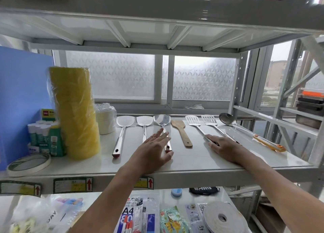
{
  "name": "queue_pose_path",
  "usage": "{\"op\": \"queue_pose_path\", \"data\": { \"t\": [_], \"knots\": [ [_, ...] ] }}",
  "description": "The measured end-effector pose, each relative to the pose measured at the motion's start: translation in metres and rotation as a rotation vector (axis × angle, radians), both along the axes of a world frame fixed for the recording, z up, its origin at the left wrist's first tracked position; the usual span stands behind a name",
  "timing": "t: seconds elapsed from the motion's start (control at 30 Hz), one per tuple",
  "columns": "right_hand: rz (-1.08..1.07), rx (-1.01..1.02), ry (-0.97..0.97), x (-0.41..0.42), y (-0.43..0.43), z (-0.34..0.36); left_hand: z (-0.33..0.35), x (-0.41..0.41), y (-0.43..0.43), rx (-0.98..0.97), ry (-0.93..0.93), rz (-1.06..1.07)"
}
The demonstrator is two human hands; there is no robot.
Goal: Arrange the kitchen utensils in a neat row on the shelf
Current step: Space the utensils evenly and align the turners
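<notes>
Single head cam, wide-angle, worn at about shelf [192, 164] height, facing forward and slightly down into the rack toward the frosted window [122, 74] behind. Close in: both forearms enter from the bottom edge, left hand [154, 150] and right hand [226, 148] mid-frame. Upper shelf underside [140, 30] fills the top, lower shelf [164, 194] shows along the bottom. Edges bend from lens distortion. No second view, so no overlap.

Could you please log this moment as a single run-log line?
left hand: flat on spatula handles, no grip | right hand: flat on slotted turner handles | wooden spatula: untouched | ladle: angled | row: almost neat
</notes>
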State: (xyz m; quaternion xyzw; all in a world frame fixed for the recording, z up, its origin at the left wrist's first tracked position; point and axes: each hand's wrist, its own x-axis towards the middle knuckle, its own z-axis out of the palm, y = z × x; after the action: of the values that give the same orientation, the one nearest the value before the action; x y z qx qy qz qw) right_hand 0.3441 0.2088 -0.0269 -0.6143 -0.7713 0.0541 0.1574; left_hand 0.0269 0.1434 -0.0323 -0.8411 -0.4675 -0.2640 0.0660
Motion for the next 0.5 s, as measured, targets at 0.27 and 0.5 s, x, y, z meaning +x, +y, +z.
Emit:
{"op": "queue_pose_path", "data": {
  "t": [0.27,0.5],
  "knots": [
    [0.004,-0.018,-0.033,-0.0015,-0.0011,0.0009,-0.0006,0.0004,0.0001,0.020,0.009,0.005],
    [0.045,0.007,-0.011,-0.0028,-0.0019,0.0028,-0.0005,0.0006,0.0009,0.011,0.014,0.008]
  ]
}}
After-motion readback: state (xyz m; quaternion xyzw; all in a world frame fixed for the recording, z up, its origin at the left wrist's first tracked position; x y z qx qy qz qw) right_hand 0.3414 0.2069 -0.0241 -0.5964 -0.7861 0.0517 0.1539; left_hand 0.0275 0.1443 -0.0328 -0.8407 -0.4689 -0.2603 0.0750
